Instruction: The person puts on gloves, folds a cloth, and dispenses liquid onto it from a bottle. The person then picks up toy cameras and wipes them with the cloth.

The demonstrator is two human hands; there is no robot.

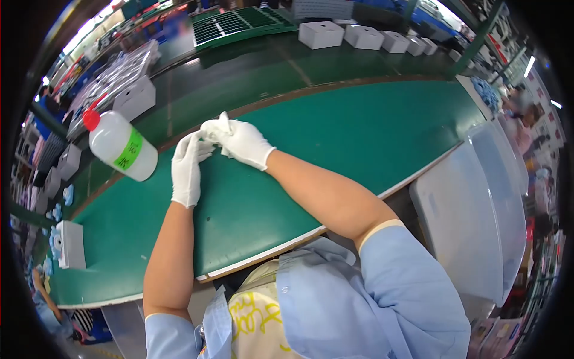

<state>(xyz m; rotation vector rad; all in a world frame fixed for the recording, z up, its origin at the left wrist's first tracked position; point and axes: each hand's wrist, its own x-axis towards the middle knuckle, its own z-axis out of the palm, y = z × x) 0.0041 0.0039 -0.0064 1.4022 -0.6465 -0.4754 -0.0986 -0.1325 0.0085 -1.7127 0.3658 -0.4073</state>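
Note:
Both of my hands wear white gloves and meet above the green tabletop (pixel 335 137). My left hand (pixel 188 170) has its fingers bent in against the fingers of the other hand. My right hand (pixel 244 140) is closed, its fingertips pressed together. A small white scrap (pixel 226 152) shows beneath the right fingers; whether it is cloth, paper or glove fabric I cannot make out. Whatever lies between the fingertips is hidden by the white gloves. Left of my hands stands a whitish plastic bottle (pixel 113 139) with a red cap and a green label.
A white box (pixel 72 245) sits at the tabletop's left end. Beyond the table runs a dark green belt (pixel 239 75), with white boxes (pixel 320 35) and a green rack (pixel 239 26) farther back. Clear plastic bins (pixel 460 209) stand at the right. Other people are at both sides.

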